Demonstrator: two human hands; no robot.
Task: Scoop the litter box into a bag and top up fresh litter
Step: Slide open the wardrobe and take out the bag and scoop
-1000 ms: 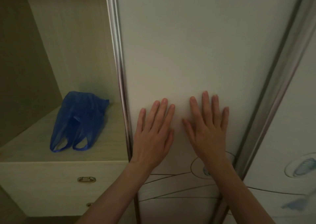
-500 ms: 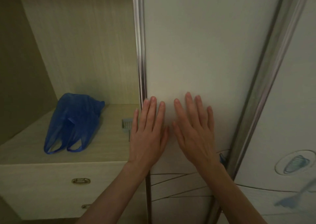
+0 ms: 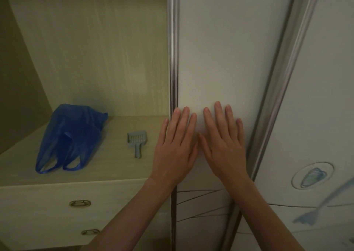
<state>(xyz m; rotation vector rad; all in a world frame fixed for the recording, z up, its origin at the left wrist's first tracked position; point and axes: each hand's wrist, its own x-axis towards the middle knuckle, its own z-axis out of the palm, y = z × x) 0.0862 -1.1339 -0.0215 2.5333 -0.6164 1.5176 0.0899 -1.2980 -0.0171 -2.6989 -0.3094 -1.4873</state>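
Both hands, the left hand [image 3: 175, 149] and the right hand [image 3: 223, 147], lay flat with straight fingers side by side on the white sliding door [image 3: 220, 59], while on the wardrobe shelf [image 3: 115, 166] a blue bag [image 3: 70, 137] lay near a small scoop [image 3: 136, 141]

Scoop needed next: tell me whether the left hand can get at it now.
Probably yes: the scoop lies uncovered on the shelf just left of the left hand, and the sliding door no longer hides it.
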